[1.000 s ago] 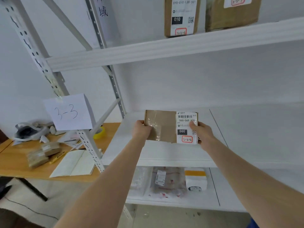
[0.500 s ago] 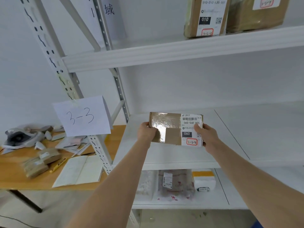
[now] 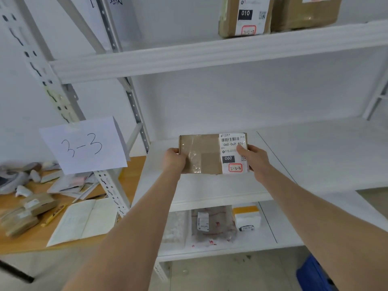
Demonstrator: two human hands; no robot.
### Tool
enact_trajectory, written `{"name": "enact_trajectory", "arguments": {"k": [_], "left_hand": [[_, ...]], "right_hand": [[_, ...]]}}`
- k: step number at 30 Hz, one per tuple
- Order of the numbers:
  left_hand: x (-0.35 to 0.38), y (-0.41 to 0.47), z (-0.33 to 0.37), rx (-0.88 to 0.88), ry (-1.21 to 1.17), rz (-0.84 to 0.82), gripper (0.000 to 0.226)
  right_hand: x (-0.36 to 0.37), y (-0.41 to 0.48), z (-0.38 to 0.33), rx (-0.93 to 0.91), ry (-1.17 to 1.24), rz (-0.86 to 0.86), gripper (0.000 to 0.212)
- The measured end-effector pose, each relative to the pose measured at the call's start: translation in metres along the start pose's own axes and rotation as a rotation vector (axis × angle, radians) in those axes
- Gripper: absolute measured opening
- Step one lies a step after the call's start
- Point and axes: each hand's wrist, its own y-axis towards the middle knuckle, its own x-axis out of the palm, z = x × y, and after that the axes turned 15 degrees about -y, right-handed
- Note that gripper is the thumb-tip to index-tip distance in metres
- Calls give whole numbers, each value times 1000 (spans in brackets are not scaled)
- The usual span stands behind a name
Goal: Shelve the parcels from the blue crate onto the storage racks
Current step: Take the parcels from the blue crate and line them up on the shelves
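Note:
A flat brown cardboard parcel point(image 3: 201, 154) with a white label marked 060 and a red-boxed 3-3-2 is held over the middle shelf point(image 3: 315, 156) of the white storage rack. My left hand point(image 3: 174, 159) grips its left edge and my right hand point(image 3: 253, 158) grips its right edge, thumb on the label. Whether the parcel touches the shelf cannot be told. A corner of the blue crate point(image 3: 315, 274) shows at the bottom right.
Two brown parcels point(image 3: 245, 15) stand on the upper shelf point(image 3: 189, 57). Bagged parcels point(image 3: 212, 223) and a small white box point(image 3: 246, 219) lie on the lower shelf. A paper sign reading 3-3 point(image 3: 84, 144) hangs on the rack post. A wooden table point(image 3: 27, 242) with packets and an open notebook stands left.
The view has shifted slightly, so the rack appears lower and more to the right. Both hands keep their grip, and the parcel sits a little further in over the middle shelf.

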Motion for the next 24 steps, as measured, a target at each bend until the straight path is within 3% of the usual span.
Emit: {"name": "enact_trajectory", "arguments": {"k": [10,17,24], "left_hand": [[41,31,-32,-14,-37,-6,23],[59,37,-63,-190,-102,-21,27],[100,35,-88,-205,-137,10,38]], "right_hand": [[-9,32,34,43,-114,99,30],[-4,68,69,72,-217,73,26],[-20,104,100,73,-319,40,24]]}}
